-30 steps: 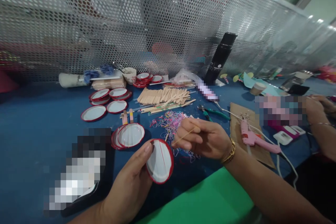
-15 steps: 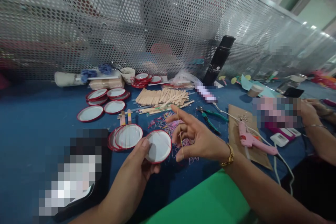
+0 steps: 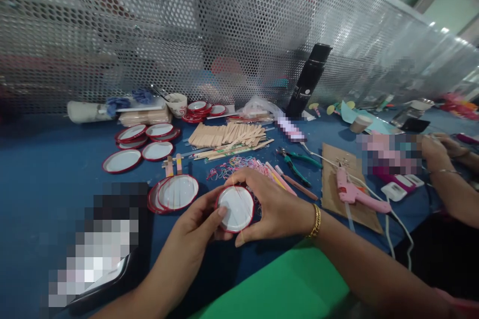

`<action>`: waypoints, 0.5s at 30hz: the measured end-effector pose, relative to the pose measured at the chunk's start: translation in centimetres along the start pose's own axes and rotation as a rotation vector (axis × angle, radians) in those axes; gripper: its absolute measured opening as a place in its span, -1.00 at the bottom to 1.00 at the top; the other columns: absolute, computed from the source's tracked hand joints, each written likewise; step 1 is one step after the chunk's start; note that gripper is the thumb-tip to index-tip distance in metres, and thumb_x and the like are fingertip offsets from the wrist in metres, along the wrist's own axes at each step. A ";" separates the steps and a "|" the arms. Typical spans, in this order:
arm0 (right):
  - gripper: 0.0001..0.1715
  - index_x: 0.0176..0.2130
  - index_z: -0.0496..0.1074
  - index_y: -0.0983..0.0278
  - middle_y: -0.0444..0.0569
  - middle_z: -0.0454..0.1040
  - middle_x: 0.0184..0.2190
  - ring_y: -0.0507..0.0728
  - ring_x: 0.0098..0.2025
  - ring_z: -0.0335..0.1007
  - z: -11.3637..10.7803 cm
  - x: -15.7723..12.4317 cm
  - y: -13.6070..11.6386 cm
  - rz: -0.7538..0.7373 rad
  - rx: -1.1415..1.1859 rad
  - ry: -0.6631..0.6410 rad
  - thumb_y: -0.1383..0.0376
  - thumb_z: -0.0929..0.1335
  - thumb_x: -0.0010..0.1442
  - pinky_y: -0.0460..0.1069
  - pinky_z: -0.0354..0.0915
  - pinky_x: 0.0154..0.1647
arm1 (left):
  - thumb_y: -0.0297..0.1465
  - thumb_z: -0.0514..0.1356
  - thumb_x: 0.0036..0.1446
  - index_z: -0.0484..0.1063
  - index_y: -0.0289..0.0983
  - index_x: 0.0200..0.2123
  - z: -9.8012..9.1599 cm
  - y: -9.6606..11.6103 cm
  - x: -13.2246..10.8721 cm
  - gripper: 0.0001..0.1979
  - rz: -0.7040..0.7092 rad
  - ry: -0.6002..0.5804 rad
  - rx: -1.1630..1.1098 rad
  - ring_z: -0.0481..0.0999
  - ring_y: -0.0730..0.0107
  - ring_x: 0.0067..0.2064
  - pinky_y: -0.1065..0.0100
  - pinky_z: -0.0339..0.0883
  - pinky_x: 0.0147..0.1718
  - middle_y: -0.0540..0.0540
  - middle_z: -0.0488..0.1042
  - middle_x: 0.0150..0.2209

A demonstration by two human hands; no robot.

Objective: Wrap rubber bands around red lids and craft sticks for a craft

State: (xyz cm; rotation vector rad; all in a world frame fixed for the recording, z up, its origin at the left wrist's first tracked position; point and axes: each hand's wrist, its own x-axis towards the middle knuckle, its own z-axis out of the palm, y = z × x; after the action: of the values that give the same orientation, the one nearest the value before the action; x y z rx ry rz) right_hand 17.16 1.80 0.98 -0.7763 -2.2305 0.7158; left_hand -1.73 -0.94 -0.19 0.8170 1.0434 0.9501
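Left hand [image 3: 198,219] and right hand [image 3: 277,209] together grip one small round white lid with a red rim [image 3: 235,208], over the blue table [image 3: 56,169]. Two similar stacked lids [image 3: 175,192] lie just left. A white cup [image 3: 177,105] at the back holds thin utensils, too unclear to count.

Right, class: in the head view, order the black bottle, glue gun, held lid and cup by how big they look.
1. Black bottle and glue gun: about alike, so not ranked.
2. Held lid, though it is nearest the camera, which flatters it.
3. Cup, far back.
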 end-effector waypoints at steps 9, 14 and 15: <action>-0.05 0.13 0.17 0.23 0.10 0.32 0.05 0.22 0.09 0.30 -0.4 -0.2 0.0 0.033 -0.048 0.018 0.10 0.58 -0.12 0.14 0.25 0.12 | -0.25 0.33 0.08 0.46 -0.25 -0.13 -0.6 -0.3 -0.2 -0.69 0.111 -0.020 0.006 0.44 0.54 -0.46 0.53 0.40 -0.52 0.04 0.49 -0.38; -0.04 0.14 0.16 0.26 0.12 0.32 0.06 0.24 0.10 0.29 -0.3 -0.3 -0.4 0.016 -0.086 0.014 0.10 0.57 -0.11 0.16 0.26 0.13 | -0.28 0.37 0.02 0.36 -0.22 -0.02 -0.1 -0.2 -0.4 -0.54 0.084 -0.113 0.172 0.38 0.53 -0.54 0.58 0.19 -0.70 0.09 0.45 -0.47; -0.03 0.15 0.15 0.26 0.14 0.31 0.07 0.25 0.11 0.29 -0.2 -0.3 -0.5 0.007 -0.093 0.012 0.09 0.57 -0.11 0.16 0.25 0.14 | -0.29 0.38 -0.01 0.35 -0.21 -0.04 -0.1 -0.1 -0.4 -0.53 0.086 -0.114 0.193 0.35 0.56 -0.57 0.58 0.17 -0.71 0.10 0.44 -0.47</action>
State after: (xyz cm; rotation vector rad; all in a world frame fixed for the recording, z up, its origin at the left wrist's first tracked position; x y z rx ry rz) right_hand 17.33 1.27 1.30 -0.8312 -2.2640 0.6128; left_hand -1.87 -1.40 -0.19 1.0706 1.0178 0.8731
